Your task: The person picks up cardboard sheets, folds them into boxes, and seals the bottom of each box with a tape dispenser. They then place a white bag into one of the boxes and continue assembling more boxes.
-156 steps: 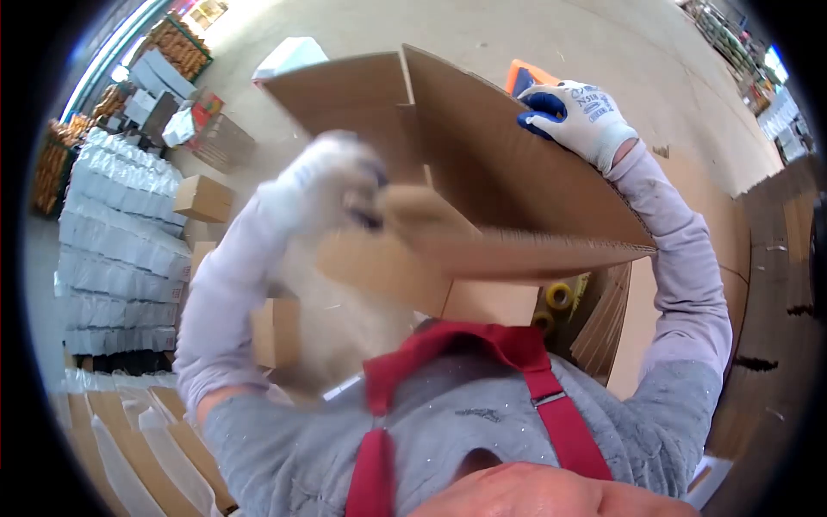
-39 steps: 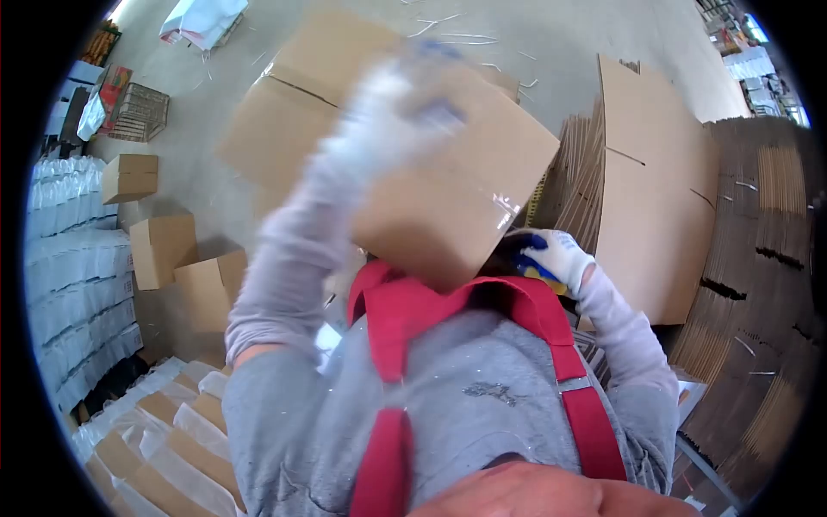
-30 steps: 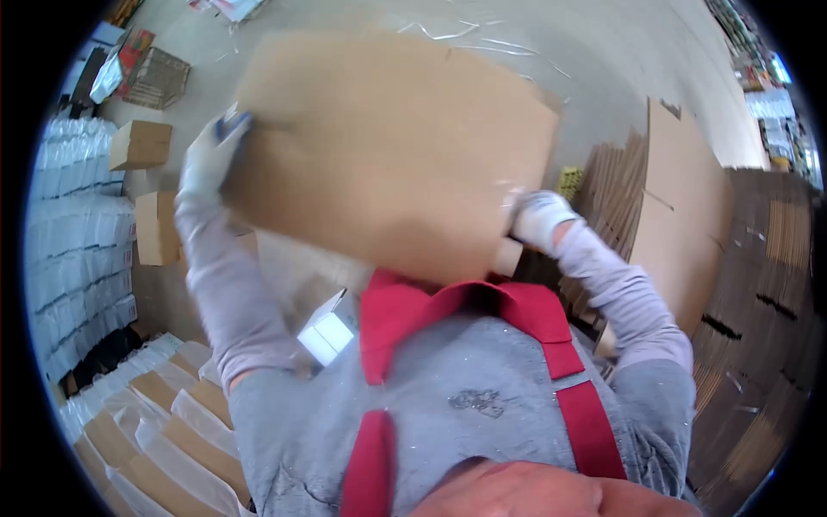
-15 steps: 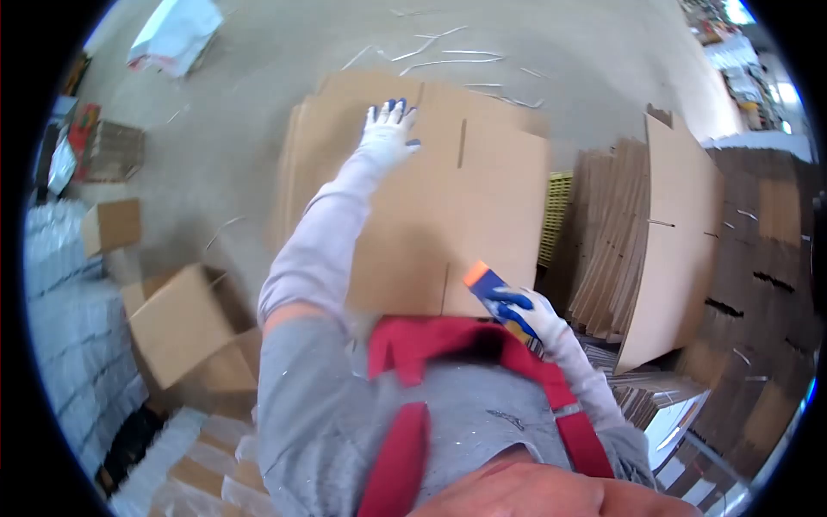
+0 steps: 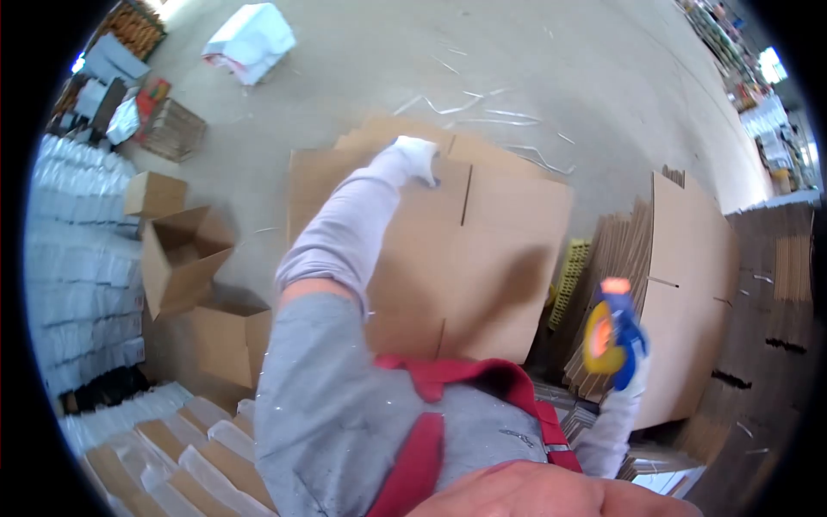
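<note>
A flat cardboard sheet (image 5: 508, 233) with slots lies on top of other cardboard (image 5: 388, 133) in front of my body. My left hand (image 5: 418, 159), in a white glove with blue fingertips, is closed around the far edge of the top sheet, its thumb on the near face and its other fingers partly hidden. Off to the right, my gloved right hand (image 5: 633, 358) is wrapped round the handle of a blue and yellow tape dispenser (image 5: 606, 332) with an orange tip. The dispenser is raised beside the sheet, not touching it, and slightly blurred.
Upright folded cardboard (image 5: 689, 284) stands at the right, near a yellow crate (image 5: 571, 280). Open boxes (image 5: 185, 258) sit at the left beside plastic-wrapped stacks (image 5: 82, 258). White strips (image 5: 512, 116) and a white wrapped bundle (image 5: 250, 41) lie on the floor ahead.
My left hand has gone from spread flat on the cardboard to closed at its far edge. My right hand has swung the dispenser outward to the right. The camera view has shifted.
</note>
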`<state>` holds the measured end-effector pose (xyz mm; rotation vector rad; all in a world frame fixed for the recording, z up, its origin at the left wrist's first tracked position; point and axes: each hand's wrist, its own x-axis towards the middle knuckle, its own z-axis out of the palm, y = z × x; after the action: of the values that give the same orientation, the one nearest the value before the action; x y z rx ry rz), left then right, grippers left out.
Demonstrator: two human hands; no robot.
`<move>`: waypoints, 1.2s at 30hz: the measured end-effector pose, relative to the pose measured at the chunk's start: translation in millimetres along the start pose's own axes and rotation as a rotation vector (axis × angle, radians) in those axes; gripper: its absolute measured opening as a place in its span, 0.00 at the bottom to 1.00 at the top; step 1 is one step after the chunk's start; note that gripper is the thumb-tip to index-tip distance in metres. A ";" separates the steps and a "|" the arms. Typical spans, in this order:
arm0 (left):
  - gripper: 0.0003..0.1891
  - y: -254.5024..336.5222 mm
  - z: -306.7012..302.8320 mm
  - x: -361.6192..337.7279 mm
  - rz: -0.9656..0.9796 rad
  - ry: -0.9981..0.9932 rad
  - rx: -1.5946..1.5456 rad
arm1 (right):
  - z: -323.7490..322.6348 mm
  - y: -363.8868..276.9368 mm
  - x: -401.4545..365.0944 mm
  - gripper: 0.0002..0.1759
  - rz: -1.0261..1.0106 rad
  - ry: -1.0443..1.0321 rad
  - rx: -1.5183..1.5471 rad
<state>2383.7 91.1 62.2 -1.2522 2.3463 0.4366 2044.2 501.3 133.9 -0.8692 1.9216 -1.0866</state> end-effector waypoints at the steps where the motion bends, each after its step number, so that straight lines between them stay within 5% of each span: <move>1: 0.33 2.0 -20.0 -27.4 0.076 -0.040 -0.102 | -13.6 -22.9 20.5 0.20 -0.099 0.000 0.019; 5: 0.24 42.2 -98.6 -179.8 0.293 0.102 0.029 | -44.8 -166.2 51.8 0.20 -0.686 -0.129 0.001; 6: 0.20 56.0 -118.1 -217.8 0.367 0.199 0.153 | -66.6 -151.0 94.8 0.20 -0.562 0.023 0.023; 8: 0.14 74.5 -132.7 -277.4 0.482 0.400 0.286 | -57.1 -194.7 106.7 0.20 -0.765 -0.214 -0.089; 11: 0.14 85.1 -103.5 -290.9 0.486 0.585 0.258 | 26.0 -248.1 60.5 0.21 -0.956 -0.285 -0.879; 13: 0.17 80.1 -72.5 -275.0 0.307 0.640 0.239 | 78.1 -226.7 46.9 0.20 -1.151 -0.448 -0.903; 14: 0.18 76.6 -68.7 -275.2 0.305 0.818 0.119 | 94.8 -226.0 31.2 0.23 -1.066 -0.586 -0.959; 15: 0.18 75.5 -66.2 -275.0 0.286 0.834 0.114 | 107.5 -212.6 22.6 0.28 -1.221 -0.442 -0.984; 19: 0.15 54.4 -65.5 -278.9 0.372 0.901 0.089 | 110.7 -228.5 44.5 0.19 -1.081 -0.468 -0.932; 20: 0.14 57.4 -70.5 -287.5 0.396 0.846 0.071 | 108.9 -228.9 65.7 0.17 -1.092 -0.405 -0.846; 22: 0.16 95.6 -86.2 -319.2 0.278 0.338 0.059 | 93.8 -245.2 88.6 0.16 -1.156 -0.354 -0.896; 25: 0.28 174.3 -89.7 -321.5 0.410 -0.318 -0.287 | 110.2 -252.2 97.7 0.15 -1.127 -0.315 -0.927; 26: 0.30 192.7 -79.1 -307.0 0.376 -0.297 -0.602 | 123.7 -251.2 100.4 0.17 -1.142 -0.285 -0.953; 28: 0.25 244.9 -62.5 -283.7 0.379 0.147 -0.479 | 136.4 -246.1 107.9 0.18 -1.172 -0.258 -0.964; 32: 0.16 247.4 -55.9 -262.3 0.208 -0.027 -0.513 | 145.3 -248.5 140.0 0.20 -1.038 -0.270 -0.977; 36: 0.18 211.7 -44.3 -281.7 0.246 -0.260 -0.670 | 155.9 -244.6 110.1 0.20 -1.152 -0.313 -0.896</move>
<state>2334.1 381.6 260.5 -1.0682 2.1969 1.4634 2170.1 250.4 266.1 -2.6531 1.5275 -0.4775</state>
